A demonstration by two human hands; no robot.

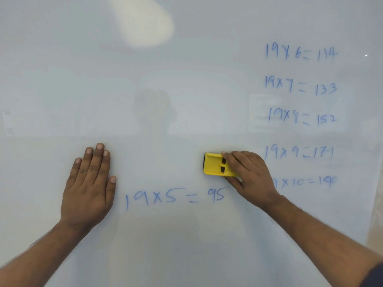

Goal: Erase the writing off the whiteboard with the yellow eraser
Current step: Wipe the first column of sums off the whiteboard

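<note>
The whiteboard (165,79) fills the view. Blue writing "19x5=95" (174,197) sits low in the middle. A column of blue sums (300,88), from "19x6=114" down to "19x10=190", runs along the right. My right hand (248,175) grips the yellow eraser (215,164) and presses it flat on the board, just above the "95" and left of the "19x9" line. The hand covers the start of the "19x10" line. My left hand (91,183) lies flat on the board with fingers together, left of "19x5", holding nothing.
A bright light reflection (145,23) shows at the top of the board. The board's right edge (373,204) meets a pale wall at the lower right. Faint room reflections cross the board's middle.
</note>
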